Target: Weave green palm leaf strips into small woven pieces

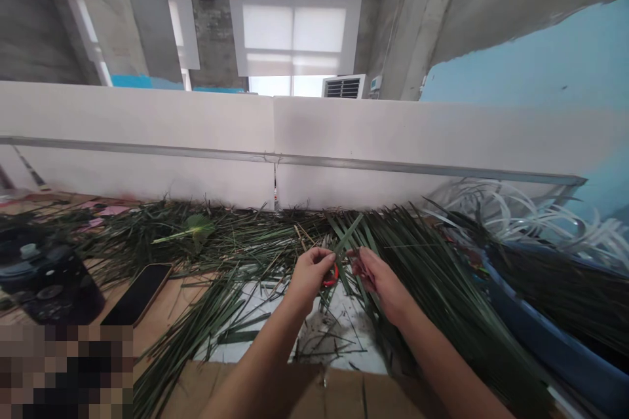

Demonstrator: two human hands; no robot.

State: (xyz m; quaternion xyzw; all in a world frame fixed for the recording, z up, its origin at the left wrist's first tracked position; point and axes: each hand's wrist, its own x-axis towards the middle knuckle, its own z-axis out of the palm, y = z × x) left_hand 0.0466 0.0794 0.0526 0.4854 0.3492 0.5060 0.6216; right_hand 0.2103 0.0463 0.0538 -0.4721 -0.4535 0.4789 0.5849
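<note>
Left hand [310, 272] pinched a leaf [350, 234] at centre, just left of my right hand [379, 280], whose hold I couldn't tell; I seemed mid-handling, and steadiness was called for next.

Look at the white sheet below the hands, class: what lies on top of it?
Dark scraps and green leaf strips lie on the white sheet. The left forearm and leaf heap hide parts; anything there cannot be seen.
</note>
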